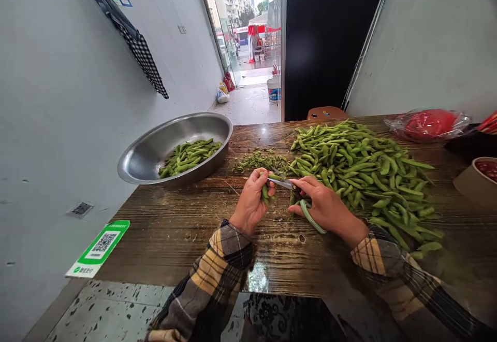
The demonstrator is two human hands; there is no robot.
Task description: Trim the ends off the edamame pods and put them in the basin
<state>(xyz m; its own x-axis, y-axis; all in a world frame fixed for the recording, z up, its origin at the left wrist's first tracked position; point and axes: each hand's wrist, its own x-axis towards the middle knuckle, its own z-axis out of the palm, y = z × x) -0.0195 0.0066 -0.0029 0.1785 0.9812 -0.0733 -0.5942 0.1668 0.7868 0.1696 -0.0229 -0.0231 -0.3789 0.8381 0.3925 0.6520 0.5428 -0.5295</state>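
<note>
Two hands work at the middle of the table (182,233), both forearms in plaid sleeves reaching forward from the near edge. The left hand (250,204) is curled, knuckles up, with thumb and fingers pinching one pod (265,193) that hangs below the fingertips. The right hand (326,208) is closed around one pair of scissors (282,182), fingers through the green handle loop (it curves out under the palm). The blades point left and meet the pod's top end just beside the left thumb.

One heap (361,171) of pods, too many to count, lies just beyond and to the right of the right hand, close against it. One small scatter of trimmings (258,160) lies just beyond the left hand. One steel basin (147,158) stands at the table's far left corner with a shallow layer of pods in it. At the right edge are one red bag (429,123) and one brown bowl (471,184).
</note>
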